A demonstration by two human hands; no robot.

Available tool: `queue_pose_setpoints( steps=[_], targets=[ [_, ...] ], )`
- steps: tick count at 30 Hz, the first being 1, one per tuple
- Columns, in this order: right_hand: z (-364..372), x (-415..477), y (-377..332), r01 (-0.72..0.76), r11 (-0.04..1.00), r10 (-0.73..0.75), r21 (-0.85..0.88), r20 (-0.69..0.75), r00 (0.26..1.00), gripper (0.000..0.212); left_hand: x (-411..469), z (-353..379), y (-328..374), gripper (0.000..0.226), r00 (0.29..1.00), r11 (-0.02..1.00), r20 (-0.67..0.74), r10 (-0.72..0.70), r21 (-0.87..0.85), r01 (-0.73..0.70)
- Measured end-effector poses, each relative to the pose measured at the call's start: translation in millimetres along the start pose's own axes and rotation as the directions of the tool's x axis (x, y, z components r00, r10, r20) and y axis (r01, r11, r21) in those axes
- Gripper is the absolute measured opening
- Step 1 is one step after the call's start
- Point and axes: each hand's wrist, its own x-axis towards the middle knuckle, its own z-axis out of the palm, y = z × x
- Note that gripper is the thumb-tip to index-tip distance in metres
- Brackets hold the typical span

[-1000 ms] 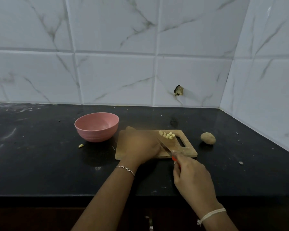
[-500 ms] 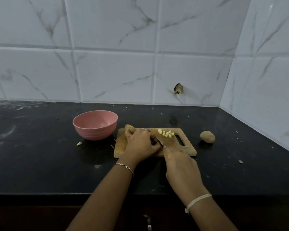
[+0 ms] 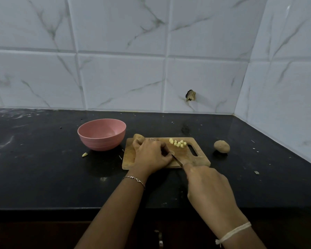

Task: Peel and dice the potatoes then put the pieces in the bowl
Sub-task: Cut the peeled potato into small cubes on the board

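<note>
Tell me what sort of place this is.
Most likely a home kitchen: a black countertop backed by marble-look wall tiles, bearing a pink bowl and a wooden cutting board with diced potato pieces.

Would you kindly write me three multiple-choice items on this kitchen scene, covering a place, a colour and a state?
1. The bowl stands: A) left of the board B) on the board C) right of it.
2. The bowl is: A) green B) pink C) white.
3. The knife is: A) in the bowl B) lying untouched C) held by the right hand.
Answers: 1 A, it sits beside the board's left end; 2 B, its wall is pink; 3 C, the right hand grips it, blade over the board.
</note>
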Motion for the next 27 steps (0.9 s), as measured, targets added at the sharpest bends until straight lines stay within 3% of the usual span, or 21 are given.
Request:
queue_pose_setpoints(
  steps=[2, 4, 6, 11, 19, 22, 27],
  targets=[
    [6.0, -17.1, 7.5, 0.037, 0.999, -0.046, -0.034, -0.349, 0.936, 0.022, -0.5, -0.3, -0.3, 0.015, 1.0, 1.0, -0.003, 0.013, 0.004, -0.013],
    [3.6, -19.2, 19.8, 0.078, 0.994, -0.037, 0.071, -0.454, 0.89, 0.022, -0.9, -0.4, -0.6, 0.019, 1.0, 1.0, 0.006, 0.028, 0.014, -0.028],
    [-0.6, -10.0, 31.2, 0.076, 0.982, 0.01, 0.175, -0.444, 0.896, 0.03, -0.2, 0.0, -0.6, 0.022, 0.998, 0.998, 0.034, 0.058, 0.007, -0.058],
    [20.7, 18.3, 41.6, 0.106, 0.934, 0.116, 0.341, -0.57, 0.813, 0.035, 1.5, 0.1, 2.2, 0.026, 0.984, 0.99, 0.121, 0.131, 0.04, -0.137],
    [38.5, 40.6, 41.3, 0.15, 0.903, 0.164, 0.404, -0.644, 0.747, 0.041, 2.5, -0.6, -2.4, 0.033, 0.993, 0.983, 0.119, -0.012, 0.184, -0.01],
    [39.0, 43.4, 42.7, 0.116, 0.903, 0.189, 0.414, -0.623, 0.759, 0.043, 2.8, -1.6, -2.8, 0.033, 0.994, 0.978, 0.089, -0.06, 0.206, 0.04],
    [40.7, 44.9, 44.7, 0.025, 0.921, 0.211, 0.388, -0.554, 0.806, 0.036, 1.1, -4.1, -1.2, 0.028, 0.992, 0.99, 0.123, 0.029, 0.132, -0.046]
  ],
)
